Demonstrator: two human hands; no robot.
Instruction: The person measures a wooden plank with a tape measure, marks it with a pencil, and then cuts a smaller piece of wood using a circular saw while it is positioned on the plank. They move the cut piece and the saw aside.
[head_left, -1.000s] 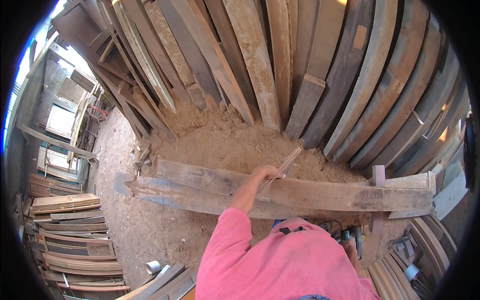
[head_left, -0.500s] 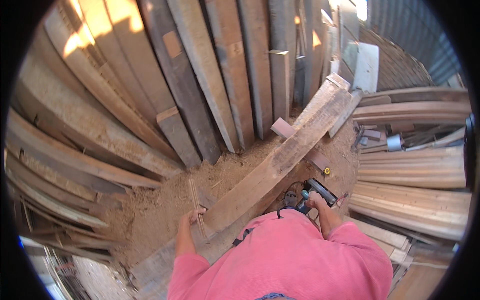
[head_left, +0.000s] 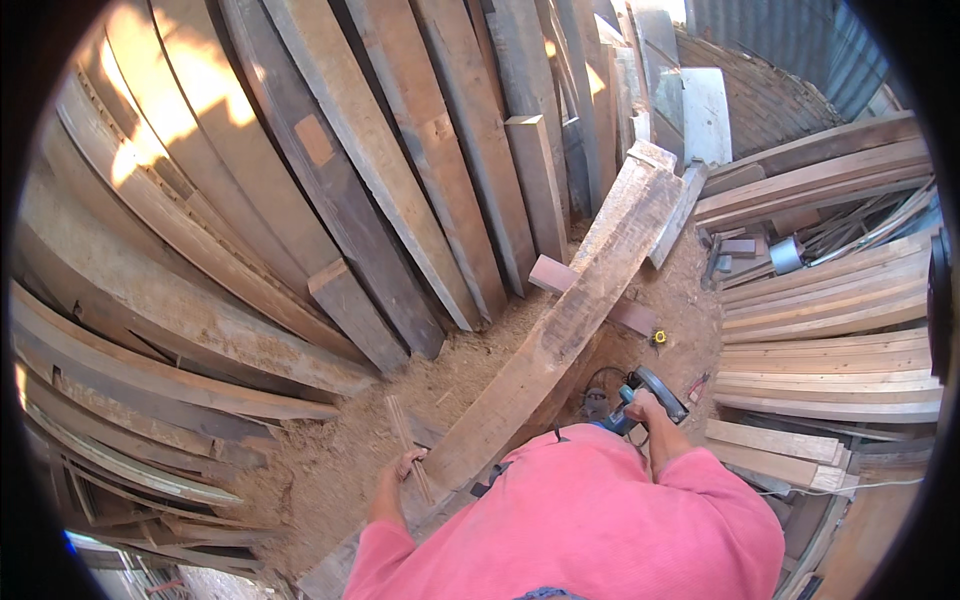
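Observation:
A long, thick wooden beam (head_left: 550, 345) lies diagonally in front of me, its far end raised on blocks. At its near left end my left hand (head_left: 408, 462) is closed on a thin wooden strip (head_left: 399, 422), which lies crosswise by the beam's end; the palm is hidden. To the right of the beam, my right hand (head_left: 645, 407) is closed around the handle of a teal power saw (head_left: 658, 385) with a dark round guard. The saw is beside my body, apart from the beam. Its underside cannot be seen.
Tall planks (head_left: 400, 170) lean along the far and left sides. Stacked boards (head_left: 825, 372) lie at the right. A reddish block (head_left: 632, 317) sits under the beam, with a yellow tape measure (head_left: 659, 337) close by. Sawdust (head_left: 310, 480) covers the ground.
My view has shifted and tilted slightly. The power saw sits a little lower and further right in view, still in my right hand. My left hand stays on the strip.

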